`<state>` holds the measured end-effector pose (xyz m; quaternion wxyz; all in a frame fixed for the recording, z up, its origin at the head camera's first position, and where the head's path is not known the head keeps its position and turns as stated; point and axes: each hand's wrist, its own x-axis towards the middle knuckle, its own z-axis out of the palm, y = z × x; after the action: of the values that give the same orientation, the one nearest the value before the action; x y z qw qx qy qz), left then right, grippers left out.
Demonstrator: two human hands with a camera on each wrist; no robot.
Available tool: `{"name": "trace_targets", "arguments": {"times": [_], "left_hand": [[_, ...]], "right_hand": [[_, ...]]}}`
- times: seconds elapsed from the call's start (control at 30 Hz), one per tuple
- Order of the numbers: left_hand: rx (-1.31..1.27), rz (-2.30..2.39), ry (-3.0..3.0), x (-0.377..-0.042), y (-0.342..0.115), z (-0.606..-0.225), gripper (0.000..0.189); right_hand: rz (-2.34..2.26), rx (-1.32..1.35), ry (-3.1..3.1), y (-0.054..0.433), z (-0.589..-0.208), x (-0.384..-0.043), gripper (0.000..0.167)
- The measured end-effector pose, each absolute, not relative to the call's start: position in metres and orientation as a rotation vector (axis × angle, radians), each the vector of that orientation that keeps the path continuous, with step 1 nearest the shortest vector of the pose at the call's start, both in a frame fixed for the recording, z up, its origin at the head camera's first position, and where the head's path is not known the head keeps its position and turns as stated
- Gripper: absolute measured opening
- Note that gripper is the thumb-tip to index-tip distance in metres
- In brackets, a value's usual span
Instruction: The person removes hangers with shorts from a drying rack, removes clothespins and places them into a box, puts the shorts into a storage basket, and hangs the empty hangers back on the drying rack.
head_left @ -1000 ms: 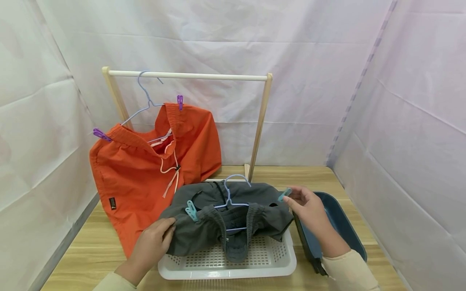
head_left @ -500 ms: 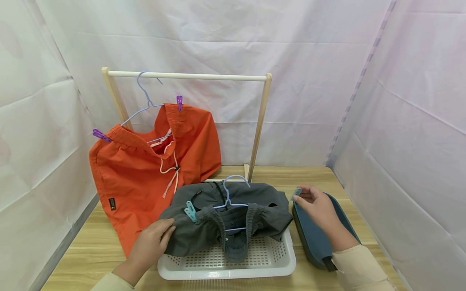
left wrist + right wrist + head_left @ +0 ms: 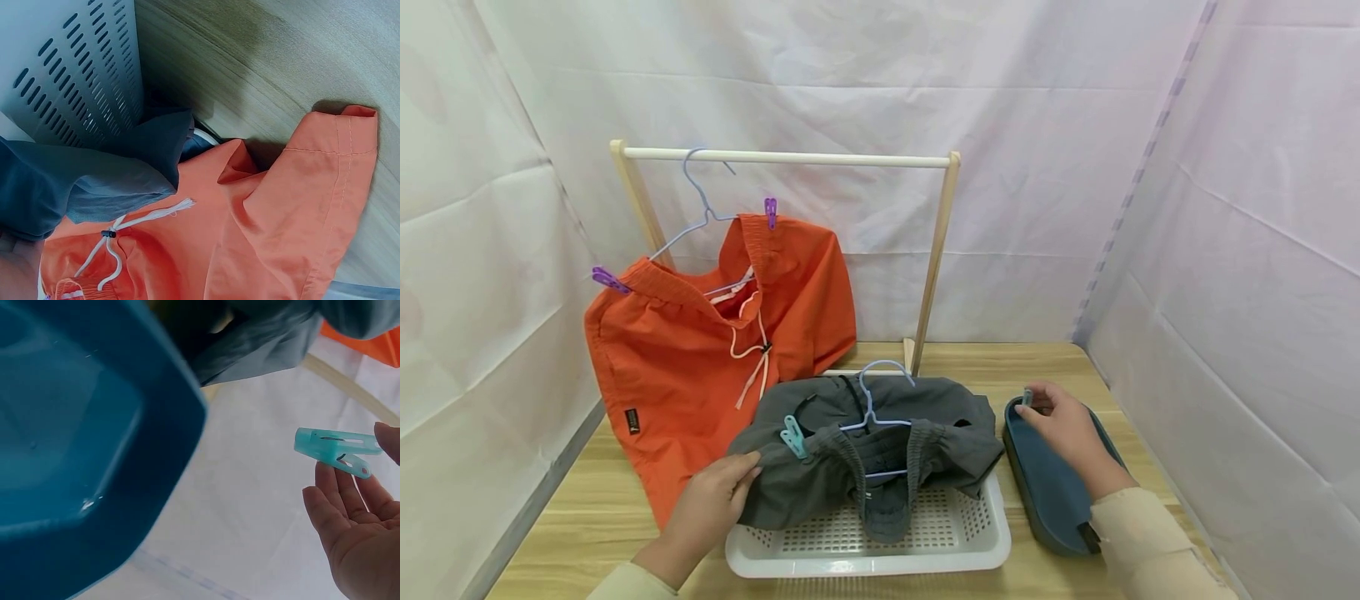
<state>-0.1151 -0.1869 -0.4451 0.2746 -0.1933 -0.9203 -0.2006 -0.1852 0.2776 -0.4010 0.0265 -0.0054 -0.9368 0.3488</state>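
Observation:
Dark grey shorts [image 3: 820,492] lie across a white basket [image 3: 1000,533], with a blue hanger [image 3: 871,412] at their waistband. A teal clothespin [image 3: 793,437] sits on the left side of the waistband. My left hand [image 3: 711,500] pinches the shorts' left edge; in the left wrist view only a bit of it shows beside the grey cloth [image 3: 119,187]. Thumb and fingertips of my right hand [image 3: 1063,429] hold another teal clothespin [image 3: 1027,397] over the far end of a dark blue tray [image 3: 1048,492]. The right wrist view shows that clothespin [image 3: 331,447] side-on.
Orange shorts [image 3: 700,350] hang on a blue hanger from a wooden rack [image 3: 805,157], with purple clothespins [image 3: 610,279] on the waistband. They spread close to the basket's left. White cloth walls [image 3: 1225,250] enclose the wooden table [image 3: 572,533].
My right hand has moved right, carrying its clothespin from beside the grey shorts to over the blue tray. The left hand stays on the shorts' left edge.

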Motion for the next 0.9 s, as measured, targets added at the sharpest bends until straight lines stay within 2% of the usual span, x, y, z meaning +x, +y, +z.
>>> {"name": "trace_targets", "arguments": {"times": [0.9], "left_hand": [[-0.528, -0.501, -2.437, -0.114, -0.185, -0.445, 0.025]], "right_hand": [[0.780, 0.074, -3.089, 0.299, -0.457, -0.216, 0.045]]}}
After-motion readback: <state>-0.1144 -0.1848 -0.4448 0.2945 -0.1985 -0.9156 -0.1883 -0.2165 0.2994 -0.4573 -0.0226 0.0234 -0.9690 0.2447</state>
